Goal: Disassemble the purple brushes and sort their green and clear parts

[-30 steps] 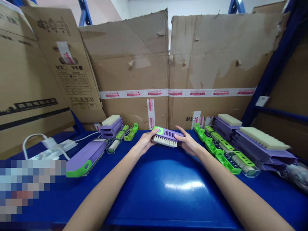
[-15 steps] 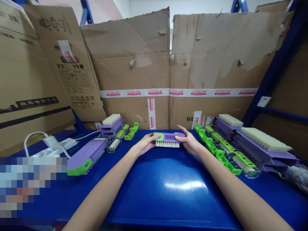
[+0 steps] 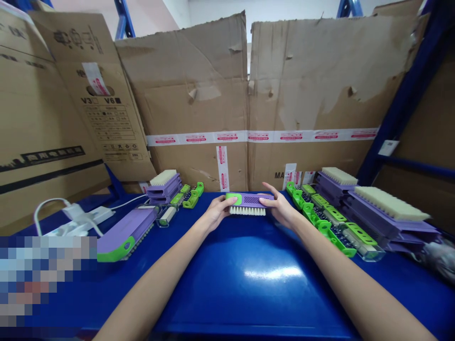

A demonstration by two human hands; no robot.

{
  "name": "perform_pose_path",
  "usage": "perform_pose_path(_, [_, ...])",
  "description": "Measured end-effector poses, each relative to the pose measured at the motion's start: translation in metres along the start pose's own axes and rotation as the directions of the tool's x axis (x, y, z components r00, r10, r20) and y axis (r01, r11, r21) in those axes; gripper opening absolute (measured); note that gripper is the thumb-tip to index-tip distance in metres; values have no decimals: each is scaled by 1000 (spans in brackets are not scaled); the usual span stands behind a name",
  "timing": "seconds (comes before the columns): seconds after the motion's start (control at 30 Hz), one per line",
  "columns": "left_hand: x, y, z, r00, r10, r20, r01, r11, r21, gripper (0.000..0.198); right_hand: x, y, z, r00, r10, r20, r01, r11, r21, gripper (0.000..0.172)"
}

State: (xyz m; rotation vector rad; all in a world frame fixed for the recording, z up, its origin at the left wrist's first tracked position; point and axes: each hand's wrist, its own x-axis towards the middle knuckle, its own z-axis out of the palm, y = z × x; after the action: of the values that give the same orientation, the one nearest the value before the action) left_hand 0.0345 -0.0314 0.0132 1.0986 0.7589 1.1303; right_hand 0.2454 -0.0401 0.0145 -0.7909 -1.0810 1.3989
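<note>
Between my hands is a purple brush [image 3: 251, 201] with a green end cap and pale bristles facing down and toward me. My left hand [image 3: 217, 211] grips its green end, the thumb lying on top of the cap. At the other end my right hand [image 3: 280, 206] pinches the purple body, thumb on its slotted face and index finger pointing up, off the brush. The fingers behind the brush are hidden. It is over the far middle of the blue table [image 3: 227, 279]; whether it touches the surface I cannot tell.
Purple housings with cream bristle blocks [image 3: 391, 202] are stacked at right, beside a row of green caps [image 3: 313, 217]. At left lie a larger purple brush [image 3: 128, 229], a smaller stack [image 3: 163, 187] and a white power strip [image 3: 94, 218]. Cardboard sheets [image 3: 199, 104] stand along the back.
Both hands keep the same hold on the brush, which has barely moved. The whole view has shifted slightly.
</note>
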Motion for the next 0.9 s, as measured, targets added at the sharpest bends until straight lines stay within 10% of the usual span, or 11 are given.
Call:
perform_pose_path(0.53, [-5, 18, 16, 990, 70, -120, -68, 998, 18, 46, -4, -9, 6, 998, 20, 53, -22, 999, 48, 93])
perform_pose_path(0.9, [-2, 11, 7, 998, 52, -17, -52, 998, -19, 44, -4, -11, 5, 999, 7, 35, -9, 998, 63, 94])
